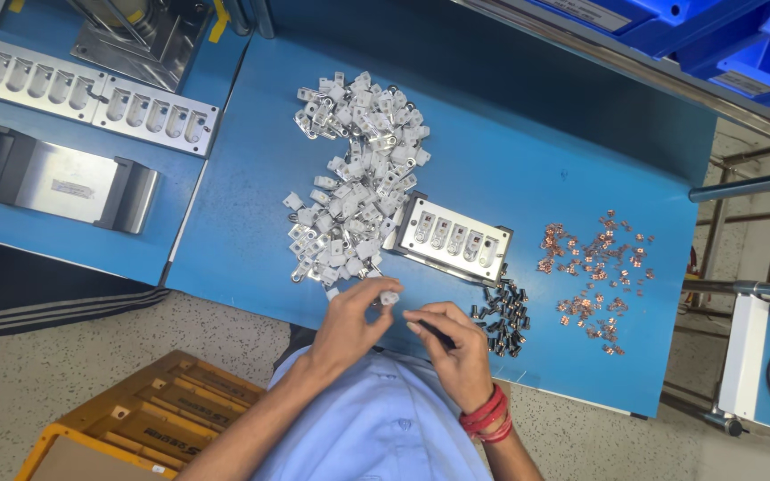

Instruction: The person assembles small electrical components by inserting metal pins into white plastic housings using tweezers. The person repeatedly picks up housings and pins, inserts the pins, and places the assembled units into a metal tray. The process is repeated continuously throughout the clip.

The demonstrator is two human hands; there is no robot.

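A big blue table [510, 169] fills most of the view. On it, near the middle, lies a small metal tray [453, 239] with a row of slots. Just left of the tray, and touching its edge, is a big heap of white plastic pieces [355, 174] with little metal tabs. Well to the right of the tray lies a loose spread of small copper bits [597, 274]. Just below the tray's right end sits a small bunch of dark screws [503, 313]. Below the tray, at the table's near edge, are the person's two hands. The left hand [353, 319] pinches one small white piece [389, 297] between its fingertips, just under the tray's left end. The right hand [453, 346], with red bands at the wrist, is curled shut around a thin dark thing [437, 334]; what it is cannot be told.
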